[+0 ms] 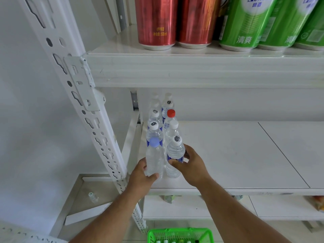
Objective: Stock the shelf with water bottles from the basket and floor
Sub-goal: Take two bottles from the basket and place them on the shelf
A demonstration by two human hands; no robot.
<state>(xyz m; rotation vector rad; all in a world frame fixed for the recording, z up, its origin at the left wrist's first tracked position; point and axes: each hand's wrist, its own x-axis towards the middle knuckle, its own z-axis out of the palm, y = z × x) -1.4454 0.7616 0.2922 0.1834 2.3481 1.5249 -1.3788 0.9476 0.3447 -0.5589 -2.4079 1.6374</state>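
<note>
Two rows of clear water bottles stand upright at the left end of the white middle shelf [228, 155]. My left hand [140, 174] grips the front bottle of the left row, a clear bottle with a blue cap [154, 156]. My right hand [191, 165] grips the front bottle of the right row, one with a white scribbled cap and blue label [175, 151]. Both bottles stand on the shelf near its front edge. Behind them a red-capped bottle [171, 114] and several white-capped ones run to the back. A green basket [180, 235] with bottle caps showing sits on the floor below.
Red cans [156, 23] and green cans [245, 23] fill the shelf above. A perforated white upright [84, 95] slants down the left side. A lone small bottle [93, 197] lies on the floor left of the rack. Packets lie on the lowest shelf.
</note>
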